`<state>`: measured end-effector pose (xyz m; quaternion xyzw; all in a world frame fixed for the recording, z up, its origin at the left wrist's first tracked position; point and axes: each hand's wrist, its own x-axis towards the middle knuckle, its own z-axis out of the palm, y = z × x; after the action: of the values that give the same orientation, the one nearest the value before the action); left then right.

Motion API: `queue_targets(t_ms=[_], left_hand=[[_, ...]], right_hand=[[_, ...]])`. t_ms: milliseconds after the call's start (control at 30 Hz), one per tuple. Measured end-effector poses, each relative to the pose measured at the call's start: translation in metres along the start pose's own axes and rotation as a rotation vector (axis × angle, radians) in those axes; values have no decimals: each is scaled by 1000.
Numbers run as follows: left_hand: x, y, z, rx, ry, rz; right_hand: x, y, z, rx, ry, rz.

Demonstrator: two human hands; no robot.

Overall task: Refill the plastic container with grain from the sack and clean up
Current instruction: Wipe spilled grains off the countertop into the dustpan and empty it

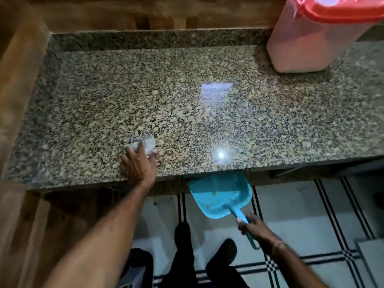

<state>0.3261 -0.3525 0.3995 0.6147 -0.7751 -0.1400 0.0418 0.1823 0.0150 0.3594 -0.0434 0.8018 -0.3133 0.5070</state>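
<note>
Head view, left grip [138, 165] flat on cloth [146, 141], right grip [254, 227] clamped on dustpan [220, 196] below countertop [187, 100].

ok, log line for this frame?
step: cleanup | left hand: presses cloth near counter edge | right hand: holds dustpan handle below edge | container: lid on, back right
</note>
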Motion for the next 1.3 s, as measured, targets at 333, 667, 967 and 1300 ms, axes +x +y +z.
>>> queue_targets(t_ms=[333,667,967,1300], left_hand=[[-12,37,12,-43,30,-128],[-100,218,59,-248,-294,422],[-47,116,44,-6,8,-40],[-195,348,113,-130,-130,434]], right_hand=[[-1,33,-3,76,86,68],[-17,42,-47,208,192,24],[-6,68,-117,267,170,18],[28,87,-207,193,52,-60]])
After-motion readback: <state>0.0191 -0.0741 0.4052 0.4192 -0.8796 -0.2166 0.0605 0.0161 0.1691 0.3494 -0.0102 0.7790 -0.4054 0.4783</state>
